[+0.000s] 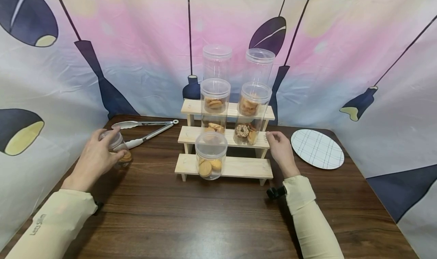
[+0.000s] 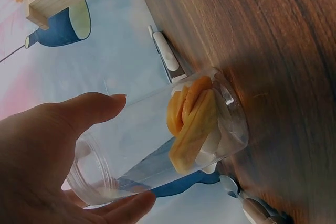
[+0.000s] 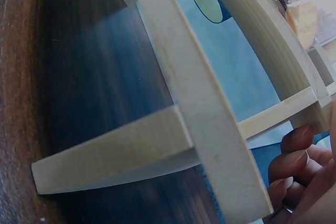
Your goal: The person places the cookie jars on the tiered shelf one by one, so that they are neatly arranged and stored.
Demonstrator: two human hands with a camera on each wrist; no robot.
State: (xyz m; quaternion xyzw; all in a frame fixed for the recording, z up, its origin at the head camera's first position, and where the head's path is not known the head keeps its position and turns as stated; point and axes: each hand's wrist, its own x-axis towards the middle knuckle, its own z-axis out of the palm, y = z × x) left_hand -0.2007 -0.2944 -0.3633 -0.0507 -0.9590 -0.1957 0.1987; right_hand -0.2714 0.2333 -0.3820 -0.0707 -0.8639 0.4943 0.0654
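Note:
My left hand (image 1: 93, 156) grips a clear lidded jar (image 1: 120, 153) around its top, at the table's left side. Orange-brown cookies (image 2: 191, 124) lie at the bottom of that jar in the left wrist view. Whether its base touches the table I cannot tell. At the right end of a three-step wooden rack (image 1: 239, 167), my right hand (image 1: 282, 153) holds the middle shelf's end with curled fingers (image 3: 296, 163). A shorter jar (image 1: 211, 156) of round cookies stands on the lowest step. Taller cookie jars (image 1: 215, 107) (image 1: 252, 113) stand behind it.
Metal tongs (image 1: 153, 134) with white tips lie behind the left hand's jar. A white checked plate (image 1: 317, 149) lies right of the rack. Two more clear jars (image 1: 217, 63) (image 1: 260, 67) rise on the top step. A printed cloth (image 1: 150, 43) hangs behind the brown table (image 1: 205, 221).

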